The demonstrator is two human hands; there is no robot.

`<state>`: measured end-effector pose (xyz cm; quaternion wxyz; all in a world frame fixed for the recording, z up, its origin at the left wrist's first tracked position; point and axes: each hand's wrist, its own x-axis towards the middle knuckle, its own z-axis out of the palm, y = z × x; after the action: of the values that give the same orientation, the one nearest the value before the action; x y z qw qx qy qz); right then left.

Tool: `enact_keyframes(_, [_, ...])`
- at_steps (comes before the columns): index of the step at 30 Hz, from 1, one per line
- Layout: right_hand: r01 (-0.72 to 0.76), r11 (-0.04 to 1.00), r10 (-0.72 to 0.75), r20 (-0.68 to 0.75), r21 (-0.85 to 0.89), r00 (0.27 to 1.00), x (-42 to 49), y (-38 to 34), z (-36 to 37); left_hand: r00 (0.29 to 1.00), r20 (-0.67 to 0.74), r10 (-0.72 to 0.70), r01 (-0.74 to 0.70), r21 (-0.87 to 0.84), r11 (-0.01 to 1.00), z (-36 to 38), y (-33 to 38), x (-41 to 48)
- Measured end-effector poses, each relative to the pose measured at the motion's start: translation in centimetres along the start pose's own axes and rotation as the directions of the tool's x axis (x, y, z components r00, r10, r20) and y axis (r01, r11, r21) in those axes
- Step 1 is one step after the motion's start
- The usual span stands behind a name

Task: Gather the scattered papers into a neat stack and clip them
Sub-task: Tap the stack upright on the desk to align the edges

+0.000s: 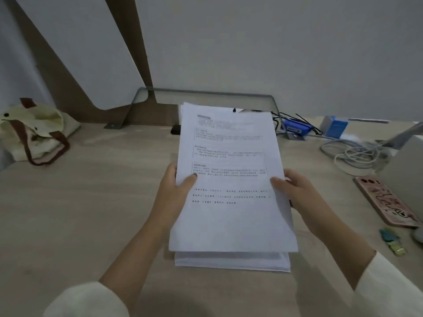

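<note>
A stack of white printed papers (pixel 231 216) is held above the desk, in the middle of the head view. My left hand (pixel 172 193) grips its left edge, thumb on the top sheet. My right hand (pixel 295 191) grips its right edge the same way. The top sheet juts out past the lower sheets (pixel 231 261), whose edges show beneath it at the near end. A small blue-and-yellow clip-like object (pixel 392 241) lies on the desk at the right; I cannot tell what it is.
The wooden desk (pixel 80 213) carries a cream tote bag (pixel 34 131) at the far left. At the right lie a pink-cased phone (pixel 386 200), coiled white cables (pixel 357 156), a blue device (pixel 296 128) and a blue box (pixel 334 125). A grey metal frame (pixel 206 92) stands behind.
</note>
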<state>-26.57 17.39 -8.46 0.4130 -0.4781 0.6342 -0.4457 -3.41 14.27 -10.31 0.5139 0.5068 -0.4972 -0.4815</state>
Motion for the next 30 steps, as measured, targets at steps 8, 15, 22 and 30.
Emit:
enact_keyframes(8, [-0.135,0.986,0.124,-0.113,-0.095,0.986,0.1,4.4,0.7,0.980,0.026,-0.196,0.186,0.206,0.961,1.2,-3.0,0.8])
enact_keyframes(15, [-0.274,0.957,0.277,-0.022,0.096,0.961,1.1,6.1,0.5,0.931,0.135,-0.338,0.332,0.070,0.941,0.3,-3.8,0.5])
enact_keyframes(22, [-0.441,0.829,0.440,0.088,0.344,0.894,1.5,4.6,-0.4,0.922,0.179,-0.344,0.341,0.048,0.939,-0.4,-4.2,0.0])
enact_keyframes(30, [-0.300,0.950,0.286,0.146,0.083,0.947,0.7,5.0,0.9,0.934,0.193,-0.300,0.307,-0.003,0.952,-1.4,-5.4,0.0])
